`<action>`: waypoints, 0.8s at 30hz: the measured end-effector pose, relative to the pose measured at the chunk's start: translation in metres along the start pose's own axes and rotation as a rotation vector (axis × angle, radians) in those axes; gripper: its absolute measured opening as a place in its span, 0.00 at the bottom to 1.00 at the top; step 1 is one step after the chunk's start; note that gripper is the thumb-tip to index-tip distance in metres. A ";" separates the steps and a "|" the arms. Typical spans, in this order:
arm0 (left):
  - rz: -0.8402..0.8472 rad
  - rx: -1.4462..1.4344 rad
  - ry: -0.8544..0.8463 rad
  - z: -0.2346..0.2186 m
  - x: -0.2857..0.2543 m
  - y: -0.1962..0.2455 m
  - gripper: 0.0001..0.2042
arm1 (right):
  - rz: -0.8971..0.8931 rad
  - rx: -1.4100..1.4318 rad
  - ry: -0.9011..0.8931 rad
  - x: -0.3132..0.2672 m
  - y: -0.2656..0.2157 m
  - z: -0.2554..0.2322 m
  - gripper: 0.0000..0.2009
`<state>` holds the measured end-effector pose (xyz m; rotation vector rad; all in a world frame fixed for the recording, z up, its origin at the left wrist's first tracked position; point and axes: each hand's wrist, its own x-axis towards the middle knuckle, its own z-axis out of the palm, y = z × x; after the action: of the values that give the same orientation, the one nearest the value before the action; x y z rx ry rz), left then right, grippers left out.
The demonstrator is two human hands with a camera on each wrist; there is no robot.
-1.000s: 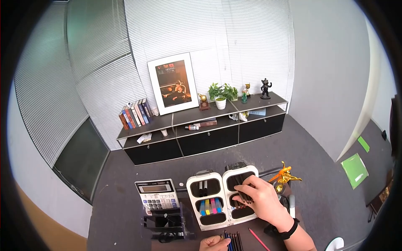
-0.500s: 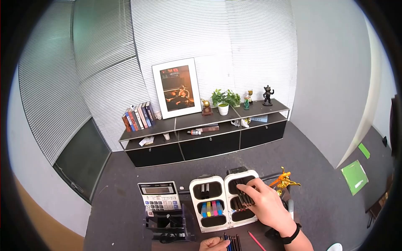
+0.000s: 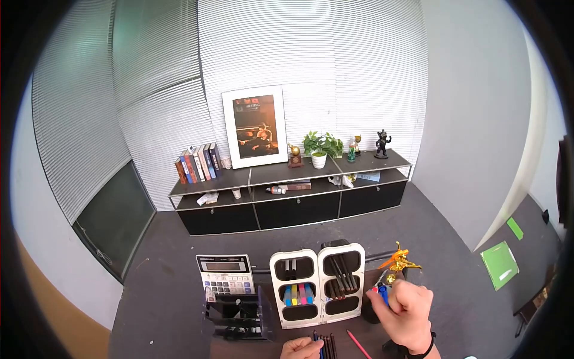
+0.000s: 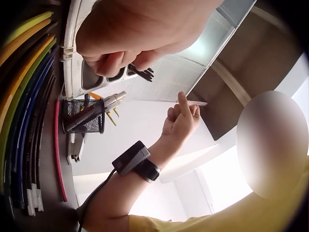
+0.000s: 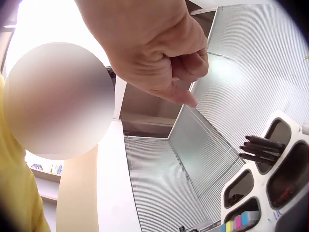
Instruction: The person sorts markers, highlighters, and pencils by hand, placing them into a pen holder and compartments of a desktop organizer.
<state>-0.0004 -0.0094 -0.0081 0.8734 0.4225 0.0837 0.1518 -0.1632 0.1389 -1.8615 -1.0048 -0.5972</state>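
Note:
My right hand [image 3: 406, 314] is raised over the pen cup area, thumb extended and other fingers loosely curled, nothing held. Dark pencils [image 3: 341, 272] lean in the right half of a white organizer [image 3: 323, 311], tips in a lower compartment, upper ends across the top one. Near the front edge, my left hand [image 3: 301, 348] rests beside a row of dark and blue pencils [image 3: 329, 346], fingers loosely curled. The left wrist view shows coloured pencils [image 4: 29, 125] lying on the desk below that hand. A red pencil [image 3: 359, 344] lies to their right.
Coloured markers [image 3: 299, 295] stand in the organizer's left half. To its left are a calculator [image 3: 224, 274] and a clear-sided desk caddy [image 3: 239, 320]. A black mesh pen cup [image 4: 83, 116] and a gold figurine [image 3: 399, 260] stand to the right.
My right hand has let go of the dark pencils, leaving them leaning in the organizer, and moved right to above the pen cup. The left hand stays beside the pencil row.

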 end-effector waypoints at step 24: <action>0.348 -0.086 -0.102 -0.023 -0.069 0.031 0.19 | -0.114 0.224 -0.560 -0.078 -0.021 -0.043 0.14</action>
<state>-0.0693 0.0102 0.0249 0.8556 0.1674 0.3733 0.0911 -0.2268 0.1117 -1.8113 -1.4805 -0.0082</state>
